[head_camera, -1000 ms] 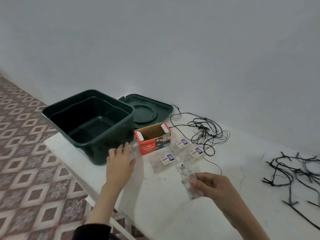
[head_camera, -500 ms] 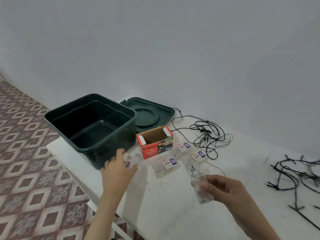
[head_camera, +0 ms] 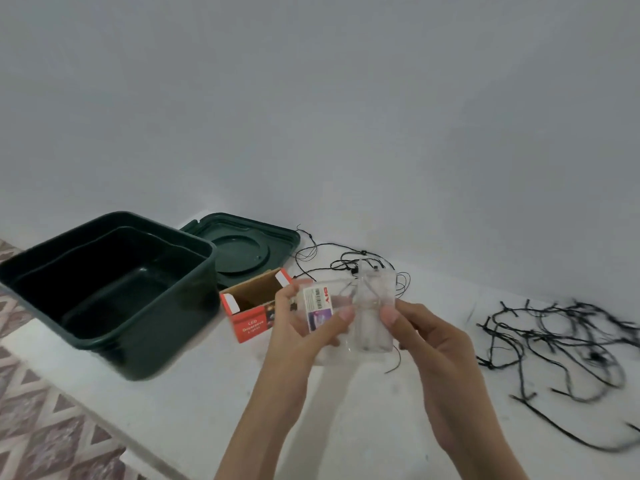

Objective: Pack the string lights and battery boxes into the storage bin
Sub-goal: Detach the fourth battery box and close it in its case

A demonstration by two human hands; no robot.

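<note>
From the head camera I see my left hand pinching a labelled packet, thumb across its front. My right hand grips a clear packet, thumb on its face and fingers behind. Both packets are crinkly see-through plastic, held up touching each other above the white surface. What is inside them is too blurred to make out.

The label carries a barcode, red letters reading "DIY" turned on their side, and a purple picture. The red cardboard box stands open just beside the bin. It shows "LED" in white, with smaller blurred lines below.

The bin is dark green, smooth glossy plastic, squarish with rounded corners and a thick rim. I see nothing in it. Its matching lid lies flat behind it, with a round recess moulded in. Thin black string lights lie tangled behind the packets, and a thicker black string sprawls well apart on the right. A patterned tile floor shows at the left.

Half a second ago my left hand was down on the surface beside the bin. It has since lifted with a packet to meet the right hand, which has moved in towards the middle.
</note>
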